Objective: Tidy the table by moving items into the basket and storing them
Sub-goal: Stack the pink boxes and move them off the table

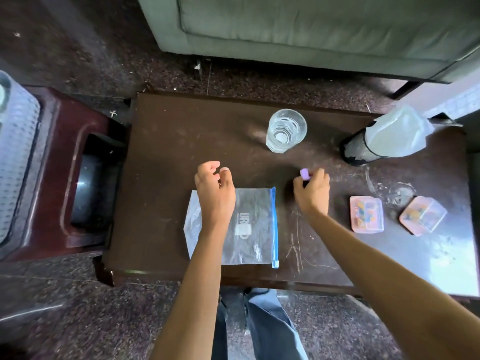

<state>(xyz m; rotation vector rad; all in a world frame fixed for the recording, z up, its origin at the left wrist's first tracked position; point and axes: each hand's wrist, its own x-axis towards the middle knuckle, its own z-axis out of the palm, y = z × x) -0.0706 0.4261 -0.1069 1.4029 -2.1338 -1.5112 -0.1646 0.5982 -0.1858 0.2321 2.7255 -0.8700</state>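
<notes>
Jeans: the person's jeans (262, 328) stood at the near edge of the table (166, 157).
Left hand: the left hand (214, 189) hovered over the far left corner of the zip bag (250, 229), fingers loosely curled and holding nothing.
Right hand: the right hand (311, 192) pinched a small purple piece (304, 173) at its fingertips, just right of the bag.
Bag axis: the bag lay flat, with its blue zip edge running from far to near on the side facing the right hand.
Basket: the basket (18, 152) sat on a stool (78, 183) off the table's left end, well apart from the purple piece; the left hand was nearer to it.
Likely step: probably bagging the piece, or carrying it leftward.
Other items: a glass (285, 131) and two pink boxes (366, 214) waited on the table.
</notes>
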